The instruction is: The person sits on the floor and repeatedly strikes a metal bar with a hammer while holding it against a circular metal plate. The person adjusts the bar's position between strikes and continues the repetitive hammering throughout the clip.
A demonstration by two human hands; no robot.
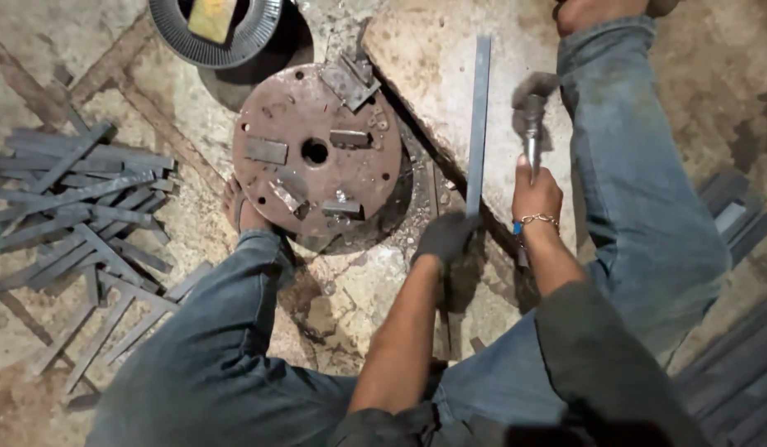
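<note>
My left hand [446, 237], in a dark glove, grips the near end of a long flat metal strip [479, 116] that lies along a pale stone slab [429, 62]. My right hand [536, 192], bare with a bracelet at the wrist, holds a hammer [532, 116] by its handle, head raised and blurred just right of the strip. A rusty round steel plate [317, 149] with welded blocks and a centre hole sits to the left of the slab, by my left foot [237, 207].
A heap of flat metal strips [77, 207] lies on the floor at the left. More strips [735, 372] lie at the right edge. A dark ribbed round basin [214, 33] stands at the top. My jeans-clad legs [648, 182] flank the work spot.
</note>
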